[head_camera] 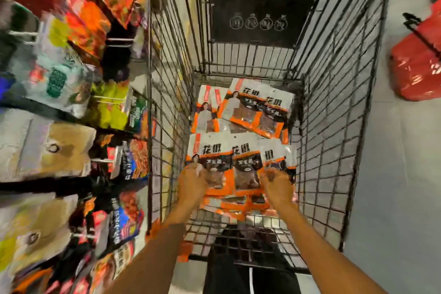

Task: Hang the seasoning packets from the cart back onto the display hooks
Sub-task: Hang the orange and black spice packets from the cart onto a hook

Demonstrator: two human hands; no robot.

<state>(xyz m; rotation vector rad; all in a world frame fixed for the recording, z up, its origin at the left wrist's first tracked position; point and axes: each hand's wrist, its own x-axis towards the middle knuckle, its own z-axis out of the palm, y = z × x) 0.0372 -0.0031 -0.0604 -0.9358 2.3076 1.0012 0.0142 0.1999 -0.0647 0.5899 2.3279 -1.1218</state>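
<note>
Reaching into the cart point(334, 126), your left hand point(192, 182) and right hand point(276, 186) each pinch the seasoning packets point(245, 164) on its floor; lifting several together, you may let some slip before reaching the display hooks point(102, 160) beside its left wall.

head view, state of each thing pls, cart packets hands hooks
wire cart: holds packets, beside the display
near seasoning packets: fanned row in the cart, gripped at both ends
far seasoning packets: loose in the cart, untouched
left hand: fingers curled on the row's left end
right hand: fingers curled on the row's right end
display hooks: loaded with other packets, blurred
red basket: on the floor right of the cart
</note>
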